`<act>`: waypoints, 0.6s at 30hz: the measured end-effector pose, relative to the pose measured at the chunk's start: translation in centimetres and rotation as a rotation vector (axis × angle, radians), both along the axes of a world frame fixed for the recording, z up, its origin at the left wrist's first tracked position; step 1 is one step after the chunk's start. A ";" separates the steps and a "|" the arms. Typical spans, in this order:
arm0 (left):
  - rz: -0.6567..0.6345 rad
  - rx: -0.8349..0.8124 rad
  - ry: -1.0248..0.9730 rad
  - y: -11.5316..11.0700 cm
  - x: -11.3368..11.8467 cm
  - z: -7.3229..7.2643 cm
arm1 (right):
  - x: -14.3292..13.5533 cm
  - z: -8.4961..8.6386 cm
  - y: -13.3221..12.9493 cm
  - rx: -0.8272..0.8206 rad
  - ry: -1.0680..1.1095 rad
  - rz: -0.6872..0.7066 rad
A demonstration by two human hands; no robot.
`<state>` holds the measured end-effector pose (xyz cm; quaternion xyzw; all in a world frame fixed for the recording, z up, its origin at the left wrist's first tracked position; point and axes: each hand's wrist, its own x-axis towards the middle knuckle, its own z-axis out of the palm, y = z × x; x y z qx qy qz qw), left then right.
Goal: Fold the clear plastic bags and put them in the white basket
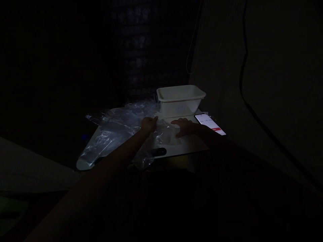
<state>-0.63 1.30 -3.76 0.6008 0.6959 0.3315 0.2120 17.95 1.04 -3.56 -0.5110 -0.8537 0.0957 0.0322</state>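
Observation:
The room is very dark. My left hand [149, 124] is closed on the edge of a clear plastic bag [165, 132] above the small white table. My right hand [183, 127] has its fingers spread and curved at the right side of that bag; whether its fingertips touch the plastic is hard to tell. More crumpled clear plastic [116, 126] covers the left part of the table, under and beyond my left forearm. Behind my hands stands a white rectangular tub [180, 102], its inside seen only in part.
The white table [195, 144] has a dark oval slot near its front edge. A lit phone [210, 124] lies at its right side. A dark cable [243, 67] hangs along the right wall, and a thin cord loops behind the tub.

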 end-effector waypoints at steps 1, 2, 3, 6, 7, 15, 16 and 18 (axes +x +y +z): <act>0.002 -0.022 0.000 0.0 0.0 0.0 | -0.1 0.0 -0.2 0.033 -0.031 -0.001; -0.002 -0.046 0.000 0.0 0.0 0.0 | -0.2 0.1 -0.3 0.069 -0.041 0.002; -0.010 -0.070 0.001 -0.1 0.1 0.1 | -0.3 0.1 -0.4 0.096 -0.029 0.005; -0.030 -0.112 -0.004 -0.3 0.2 0.2 | -0.5 0.5 -0.3 0.098 0.105 0.011; -0.037 -0.115 -0.005 -0.4 0.2 0.3 | -0.5 0.7 -0.1 0.080 0.171 0.002; -0.165 -0.284 -0.050 -1.7 1.0 0.8 | 1.5 0.5 1.6 -0.019 0.468 -0.264; -0.182 -0.323 -0.058 -1.7 1.1 0.8 | 1.8 0.4 1.7 -0.006 0.476 -0.293; -0.210 -0.337 0.014 -1.6 1.1 0.8 | 2.0 0.3 1.7 0.014 0.483 -0.341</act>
